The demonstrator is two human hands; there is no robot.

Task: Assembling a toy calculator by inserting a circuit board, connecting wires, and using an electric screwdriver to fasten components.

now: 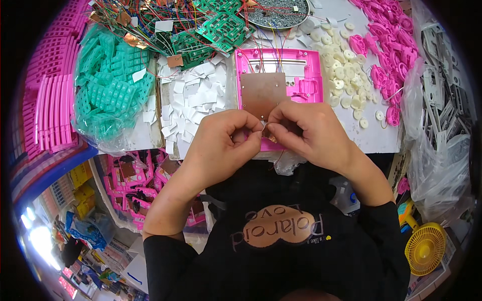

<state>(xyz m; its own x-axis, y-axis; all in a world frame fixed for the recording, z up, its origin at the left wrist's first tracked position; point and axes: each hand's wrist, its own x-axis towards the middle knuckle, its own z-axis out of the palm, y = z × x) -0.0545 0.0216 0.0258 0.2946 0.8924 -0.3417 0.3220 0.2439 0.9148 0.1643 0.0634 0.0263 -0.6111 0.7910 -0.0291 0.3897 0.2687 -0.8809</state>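
Observation:
In front of me a pink plastic casing (314, 75) lies on the table, with a brown circuit board (263, 93) resting on it and thin coloured wires rising from its far side. My left hand (221, 138) and my right hand (309, 128) meet at the board's near edge. Both are closed in a pinch, thumb against forefinger. A thin pale wire (263, 126) runs between the fingertips. Under the right fingers a small coppery piece (272, 142) shows in part; most of it is hidden.
White paper pieces (193, 95) and bagged green keypads (113, 85) lie left. Wired green circuit boards (221, 30) and a tray of screws (276, 15) sit behind. Cream discs (346, 75) and pink parts (386, 50) spread right. A bin of pink casings (133, 180) stands below left.

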